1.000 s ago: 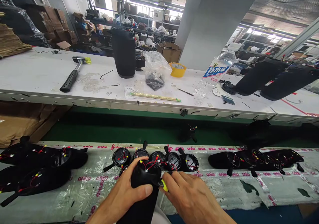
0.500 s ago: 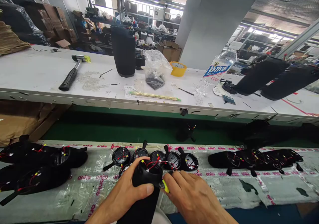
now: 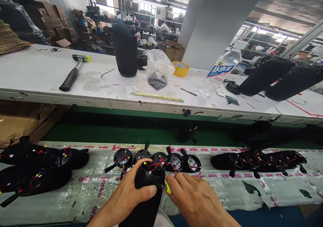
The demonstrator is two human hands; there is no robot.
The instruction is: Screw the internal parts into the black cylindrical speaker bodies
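A black fabric-covered cylinder (image 3: pixel 146 203) stands tilted at the bottom centre, with red and white wires in its open top. My left hand (image 3: pixel 128 193) is wrapped round its upper part, the thumb lying across the near side. My right hand (image 3: pixel 194 198) is closed on a yellow-green tool (image 3: pixel 168 187) at the cylinder's right rim. Most of the tool is hidden in the fingers. Just beyond, several similar black cylinders (image 3: pixel 176 162) stand with open, wired tops.
More black cylinders lie left (image 3: pixel 37 183) and right (image 3: pixel 257 161) on the plastic-covered surface (image 3: pixel 227 190). The white bench (image 3: pixel 101 64) behind holds a hammer (image 3: pixel 70 77), a tall cylinder (image 3: pixel 125 52), tape (image 3: pixel 181 69) and a bottle (image 3: pixel 219 72).
My right hand has shifted very slightly at the rim, its index finger now more bent over the tool. My left hand keeps its hold on the cylinder.
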